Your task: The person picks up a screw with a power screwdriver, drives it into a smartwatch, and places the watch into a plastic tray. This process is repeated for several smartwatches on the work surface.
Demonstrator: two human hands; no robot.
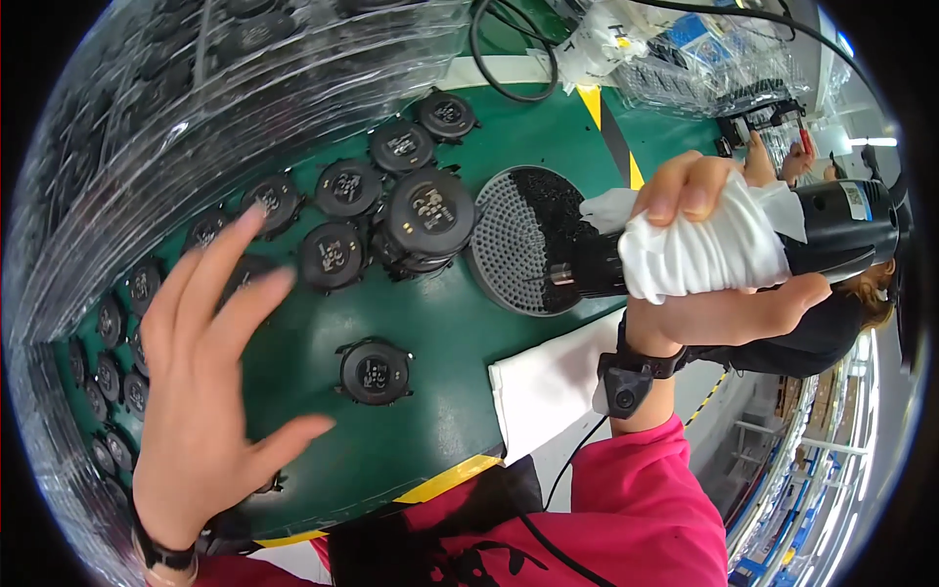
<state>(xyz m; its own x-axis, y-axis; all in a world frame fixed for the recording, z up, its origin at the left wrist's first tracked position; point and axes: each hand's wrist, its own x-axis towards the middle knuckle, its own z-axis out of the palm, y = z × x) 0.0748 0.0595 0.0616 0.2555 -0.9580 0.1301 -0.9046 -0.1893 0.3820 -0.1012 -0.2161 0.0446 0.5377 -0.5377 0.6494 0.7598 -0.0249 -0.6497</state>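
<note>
The right hand (719,264) is gripping a white cloth (699,249) wrapped round a black cylinder-shaped tool (841,220), fingers closing over the top and thumb underneath, holding it up above the green table (440,323). The left hand (210,362) is hovering open, fingers spread, holding nothing, just left of a lone round black part (374,372) lying flat on the table.

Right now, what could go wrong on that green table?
The left hand hovers open above round black parts packed close together; a sweep might knock several askew. The right hand grips a black power tool through a white cloth, which might slip. Its cable could snag.
</note>
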